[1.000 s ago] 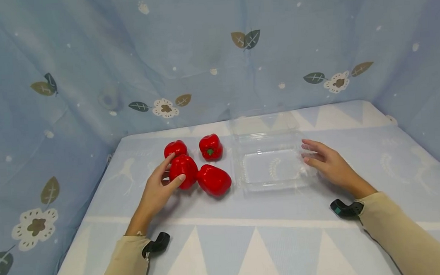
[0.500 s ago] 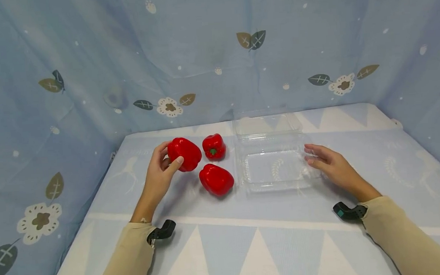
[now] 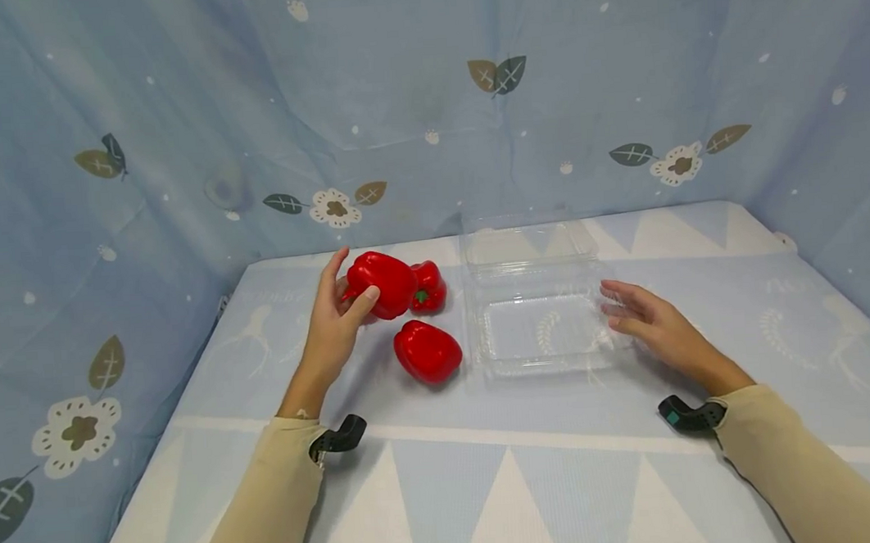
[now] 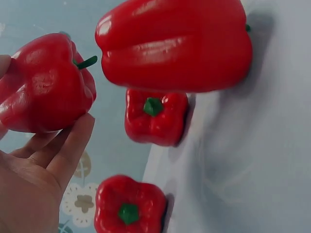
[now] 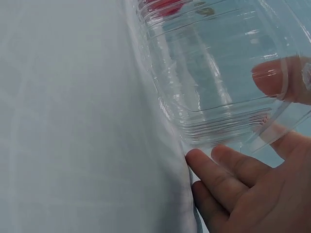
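Note:
A red bell pepper (image 3: 382, 285) hangs above the table in my left hand (image 3: 329, 330). Thumb and fingers lie on opposite sides of it; its green stem shows in the left wrist view. Another bell pepper (image 3: 428, 352) lies on its side in front. Behind the held one stands a bell pepper (image 3: 430, 292), with a further bell pepper (image 4: 129, 208) mostly hidden in the head view. To the right, a clear plastic container (image 3: 543, 366) lies unfolded. My right hand (image 3: 655, 325) holds its right rim, the thumb (image 5: 268, 78) seen through the plastic and fingers against the outer wall.
The container's clear lid (image 3: 528, 246) lies folded back behind its base. A pale blue patterned cloth (image 3: 446, 484) covers the table. Blue floral curtain (image 3: 411, 100) closes off the back and sides.
My left hand has lifted one bell pepper off the table and carried it back and to the right, over the rear peppers. The right hand has stayed at the container's rim.

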Demonstrator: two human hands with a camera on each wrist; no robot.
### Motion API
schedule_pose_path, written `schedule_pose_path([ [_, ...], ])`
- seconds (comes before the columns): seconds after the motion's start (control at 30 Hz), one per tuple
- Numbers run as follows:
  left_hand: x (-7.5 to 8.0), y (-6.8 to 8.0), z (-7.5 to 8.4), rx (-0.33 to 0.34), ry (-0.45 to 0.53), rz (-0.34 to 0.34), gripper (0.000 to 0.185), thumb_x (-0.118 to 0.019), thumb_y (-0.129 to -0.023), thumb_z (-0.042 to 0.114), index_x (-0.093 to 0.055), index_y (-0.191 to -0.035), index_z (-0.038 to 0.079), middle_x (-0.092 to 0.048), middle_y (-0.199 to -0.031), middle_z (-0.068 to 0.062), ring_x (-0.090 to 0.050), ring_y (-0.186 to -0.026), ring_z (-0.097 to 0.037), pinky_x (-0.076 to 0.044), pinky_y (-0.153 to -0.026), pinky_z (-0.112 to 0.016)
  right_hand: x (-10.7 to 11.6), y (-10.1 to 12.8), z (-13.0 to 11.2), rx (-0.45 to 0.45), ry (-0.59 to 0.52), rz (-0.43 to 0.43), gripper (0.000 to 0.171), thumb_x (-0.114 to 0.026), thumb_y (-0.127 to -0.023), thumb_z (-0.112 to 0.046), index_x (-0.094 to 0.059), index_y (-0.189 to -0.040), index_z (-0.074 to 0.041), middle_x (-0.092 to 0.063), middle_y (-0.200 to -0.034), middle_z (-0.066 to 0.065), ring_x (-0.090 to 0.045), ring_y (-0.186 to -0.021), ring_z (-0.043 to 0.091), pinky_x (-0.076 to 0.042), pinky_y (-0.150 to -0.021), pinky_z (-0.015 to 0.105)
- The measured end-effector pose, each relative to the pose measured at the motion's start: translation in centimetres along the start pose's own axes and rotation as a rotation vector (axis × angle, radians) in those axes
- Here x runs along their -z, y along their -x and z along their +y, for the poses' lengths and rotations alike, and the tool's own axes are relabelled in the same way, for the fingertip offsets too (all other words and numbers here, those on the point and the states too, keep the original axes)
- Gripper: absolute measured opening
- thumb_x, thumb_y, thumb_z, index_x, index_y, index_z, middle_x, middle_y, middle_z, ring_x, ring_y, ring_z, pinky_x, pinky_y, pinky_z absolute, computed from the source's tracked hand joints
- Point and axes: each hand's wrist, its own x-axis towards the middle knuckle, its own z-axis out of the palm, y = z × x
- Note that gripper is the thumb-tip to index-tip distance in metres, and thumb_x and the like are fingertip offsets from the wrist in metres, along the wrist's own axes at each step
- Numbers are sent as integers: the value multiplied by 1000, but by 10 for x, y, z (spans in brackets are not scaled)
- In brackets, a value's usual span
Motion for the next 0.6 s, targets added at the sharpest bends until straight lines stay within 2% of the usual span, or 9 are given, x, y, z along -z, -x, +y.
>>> schedule_pose_path([
  [0.13,-6,-4,2,3,22,-24,69,-59,-94,22,-22,-152,22,-46,-134,-17,-55,-115,-32,-53,-84,-36,1,2,1,11,-48,-46,61,-53,-97,-9,-21,-148,3,-23,-150,28,-34,-129,48,-37,-93,9],
  [0.23,-9,-5,3,9,43,-44,64,-59,-95,22,-27,-150,20,-46,-136,-15,-55,-116,-31,-52,-85,-38,2,2,3,1,-31,-77,63,-52,-98,-12,-19,-150,-2,-21,-153,25,-32,-132,46,-34,-95,8],
  [0.3,-11,-9,-2,10,44,-46,63,-59,-94,23,-29,-149,20,-47,-136,-14,-56,-114,-30,-53,-85,-40,2,3,4,-6,-7,-87,63,-52,-98,-14,-19,-151,-7,-21,-154,21,-32,-133,43,-32,-96,7],
  [0.47,-15,-20,-16,10,85,-30,63,-63,-92,27,-31,-146,18,-50,-131,-11,-57,-112,-27,-54,-84,-40,3,4,4,1,46,-65,65,-55,-97,-13,-21,-151,-9,-24,-153,20,-35,-132,43,-32,-96,7],
  [0.6,-19,-25,-14,19,115,-31,64,-65,-91,33,-30,-143,18,-50,-131,-8,-56,-113,-24,-54,-83,-38,5,2,1,17,73,-44,66,-57,-95,-10,-22,-151,-5,-27,-151,22,-33,-133,43,-30,-95,5],
])
